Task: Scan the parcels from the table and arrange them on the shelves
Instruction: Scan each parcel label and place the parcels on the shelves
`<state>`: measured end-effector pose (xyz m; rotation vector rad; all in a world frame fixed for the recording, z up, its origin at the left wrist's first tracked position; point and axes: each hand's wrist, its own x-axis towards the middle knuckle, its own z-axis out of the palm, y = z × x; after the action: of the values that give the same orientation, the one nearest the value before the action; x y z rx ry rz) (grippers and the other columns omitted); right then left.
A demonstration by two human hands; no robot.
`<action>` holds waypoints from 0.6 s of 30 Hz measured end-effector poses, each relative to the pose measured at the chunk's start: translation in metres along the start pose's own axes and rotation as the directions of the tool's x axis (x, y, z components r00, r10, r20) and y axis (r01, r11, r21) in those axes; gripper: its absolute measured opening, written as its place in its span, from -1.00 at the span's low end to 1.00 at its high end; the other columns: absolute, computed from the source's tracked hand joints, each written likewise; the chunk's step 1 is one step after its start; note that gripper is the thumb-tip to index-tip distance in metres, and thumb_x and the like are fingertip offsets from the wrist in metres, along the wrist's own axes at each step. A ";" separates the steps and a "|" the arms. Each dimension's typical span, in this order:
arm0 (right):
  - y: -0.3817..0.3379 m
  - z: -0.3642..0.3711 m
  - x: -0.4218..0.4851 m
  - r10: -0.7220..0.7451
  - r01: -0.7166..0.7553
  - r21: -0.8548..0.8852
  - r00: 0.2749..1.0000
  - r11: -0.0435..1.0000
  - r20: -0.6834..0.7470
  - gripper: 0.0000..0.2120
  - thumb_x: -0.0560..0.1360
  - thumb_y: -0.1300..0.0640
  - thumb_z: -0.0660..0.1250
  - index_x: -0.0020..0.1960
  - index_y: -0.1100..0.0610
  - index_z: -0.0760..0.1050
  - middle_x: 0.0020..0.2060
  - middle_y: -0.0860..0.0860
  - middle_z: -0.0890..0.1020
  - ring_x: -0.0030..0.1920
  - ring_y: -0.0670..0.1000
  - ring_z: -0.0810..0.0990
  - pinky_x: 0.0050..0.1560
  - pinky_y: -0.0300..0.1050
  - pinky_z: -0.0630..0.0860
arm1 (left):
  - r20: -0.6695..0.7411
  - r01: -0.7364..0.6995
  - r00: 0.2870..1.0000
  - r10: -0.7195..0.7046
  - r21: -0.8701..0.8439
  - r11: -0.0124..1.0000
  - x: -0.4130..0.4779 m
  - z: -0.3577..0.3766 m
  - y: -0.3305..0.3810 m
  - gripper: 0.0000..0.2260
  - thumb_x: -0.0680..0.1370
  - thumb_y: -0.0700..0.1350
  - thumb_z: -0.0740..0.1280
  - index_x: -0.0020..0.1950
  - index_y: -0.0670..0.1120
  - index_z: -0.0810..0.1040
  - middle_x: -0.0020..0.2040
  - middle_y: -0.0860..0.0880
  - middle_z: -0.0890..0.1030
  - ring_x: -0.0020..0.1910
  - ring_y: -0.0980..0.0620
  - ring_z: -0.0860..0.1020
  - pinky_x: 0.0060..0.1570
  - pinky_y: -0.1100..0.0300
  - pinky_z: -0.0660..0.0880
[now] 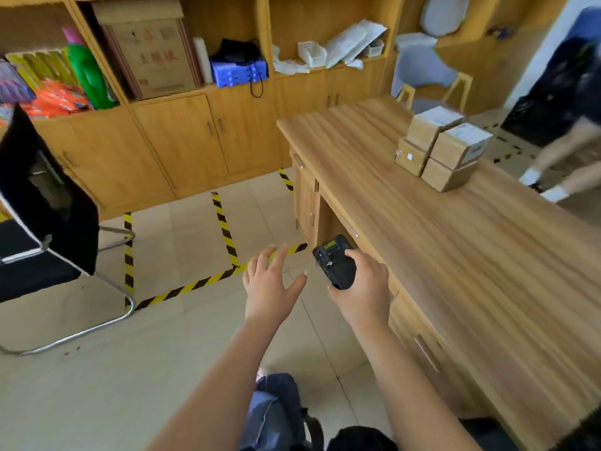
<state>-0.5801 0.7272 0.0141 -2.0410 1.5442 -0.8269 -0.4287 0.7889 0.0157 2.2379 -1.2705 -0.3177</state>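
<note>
Right hand (364, 288) gripping scanner (335, 262), shelf (169, 97) holding carton (153, 53)

1. The left hand (270, 281) and right hand (364, 288) are bare, with no sleeve over the forearms (221, 379) down to the view's lower edge.
2. Blue denim jeans (273, 415) cover the legs, with a paler, faded patch.
3. A dark shape (357, 439) beside the jeans is too blurred to identify.

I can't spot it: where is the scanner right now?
In the head view, the right hand grips the black scanner at lower centre, just left of the wooden table.
</note>
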 end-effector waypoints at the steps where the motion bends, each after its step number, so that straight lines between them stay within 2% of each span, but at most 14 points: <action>1: -0.006 0.007 0.017 0.016 -0.016 0.004 0.999 1.000 -0.035 -0.35 0.24 0.17 0.56 0.30 0.07 0.46 0.14 -0.04 0.55 0.18 0.07 0.40 0.03 -0.04 0.48 | 0.017 -0.034 0.999 0.034 0.000 0.999 0.025 -0.001 0.000 -0.44 0.54 0.20 0.27 0.50 0.10 0.24 0.47 0.02 0.27 0.45 -0.05 0.13 0.43 -0.05 0.08; 6: -0.029 0.032 0.084 0.197 -0.197 0.008 0.973 0.980 -0.117 -0.34 0.28 0.16 0.52 0.34 0.04 0.41 0.18 -0.06 0.51 0.20 0.02 0.34 0.00 -0.18 0.36 | 0.112 -0.210 0.972 0.207 0.019 0.977 0.132 -0.006 0.001 -0.46 0.54 0.20 0.27 0.48 0.08 0.27 0.46 0.01 0.29 0.43 -0.06 0.17 0.40 -0.03 0.11; 9: -0.029 0.037 0.110 0.315 -0.318 0.005 0.938 0.948 -0.142 -0.33 0.30 0.14 0.51 0.37 -0.01 0.38 0.21 -0.07 0.48 0.25 0.01 0.32 0.05 -0.14 0.39 | 0.159 -0.266 0.952 0.262 0.002 0.964 0.181 0.004 0.009 -0.44 0.54 0.22 0.26 0.49 0.07 0.27 0.46 0.01 0.29 0.42 -0.08 0.19 0.40 -0.04 0.12; 11: -0.022 0.038 0.121 0.388 -0.391 0.014 0.906 0.920 -0.169 -0.33 0.30 0.14 0.51 0.36 -0.03 0.38 0.22 -0.08 0.47 0.27 0.00 0.32 0.00 -0.13 0.41 | 0.195 -0.297 0.935 0.297 -0.031 0.954 0.203 0.015 0.020 -0.42 0.53 0.23 0.26 0.50 0.07 0.27 0.46 0.01 0.29 0.42 -0.08 0.19 0.40 -0.04 0.13; 14: -0.008 0.035 0.144 0.437 -0.444 0.031 0.863 0.895 -0.253 -0.36 0.31 0.17 0.50 0.35 -0.01 0.40 0.22 -0.09 0.48 0.25 -0.02 0.33 -0.06 -0.15 0.39 | 0.259 -0.352 0.895 0.364 -0.093 0.931 0.232 0.041 0.043 -0.42 0.53 0.21 0.29 0.50 0.08 0.26 0.48 0.01 0.27 0.43 -0.06 0.18 0.40 -0.03 0.12; 18: 0.020 0.029 0.184 0.475 -0.498 0.021 0.812 0.867 -0.340 -0.35 0.26 0.19 0.49 0.32 0.01 0.42 0.17 -0.10 0.50 0.20 0.00 0.36 -0.05 -0.20 0.34 | 0.256 -0.415 0.858 0.445 -0.165 0.895 0.269 0.078 0.077 -0.44 0.50 0.16 0.36 0.46 0.06 0.34 0.45 0.00 0.32 0.42 -0.03 0.20 0.38 -0.04 0.13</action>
<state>-0.5383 0.5445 0.0150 -1.4706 2.1874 -0.9480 -0.3776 0.5027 0.0103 1.7942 -1.8205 -0.5357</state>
